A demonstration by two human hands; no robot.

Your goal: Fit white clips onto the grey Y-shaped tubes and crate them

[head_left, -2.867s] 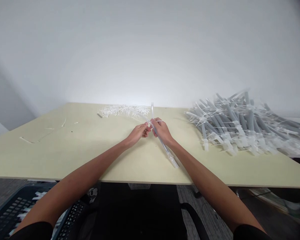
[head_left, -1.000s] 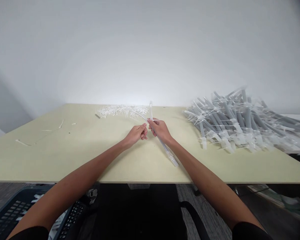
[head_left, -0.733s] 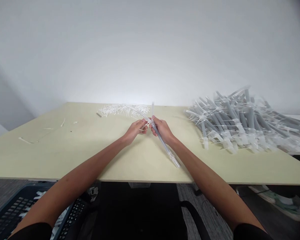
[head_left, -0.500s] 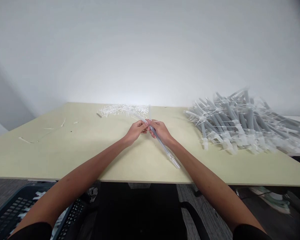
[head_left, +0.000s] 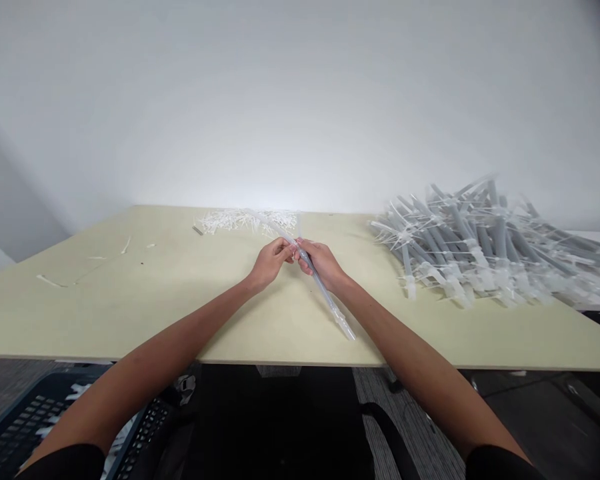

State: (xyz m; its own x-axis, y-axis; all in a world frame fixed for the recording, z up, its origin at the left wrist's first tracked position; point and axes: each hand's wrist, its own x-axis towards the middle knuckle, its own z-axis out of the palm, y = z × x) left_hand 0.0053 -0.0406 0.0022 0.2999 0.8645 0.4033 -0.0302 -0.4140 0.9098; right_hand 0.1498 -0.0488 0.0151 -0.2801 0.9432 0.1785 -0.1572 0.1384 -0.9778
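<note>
My right hand (head_left: pixel 322 263) is closed round a grey tube (head_left: pixel 320 285) near its upper end. The tube slants down toward me and has a clear plastic fitting (head_left: pixel 344 325) at its lower end. Beyond my hands, a clear thin tube (head_left: pixel 273 226) runs up and left from the joint, and a second clear branch (head_left: pixel 300 225) points away. My left hand (head_left: pixel 272 263) has thumb and fingers pinched together at that joint, touching the right fingertips. What lies between the left fingers is too small and hidden to tell.
Small white cable ties (head_left: pixel 247 220) lie in a heap at the back, with a short grey piece (head_left: pixel 197 231) beside it. A large pile of grey tubes with clear fittings (head_left: pixel 480 247) fills the right. Loose white strips (head_left: pixel 53 281) lie left. A dark basket (head_left: pixel 27 413) stands below the table edge.
My left hand moved away from the joint about a second ago, then came back against my right fingers. The right hand keeps hold of the tube, whose lower end swung slightly.
</note>
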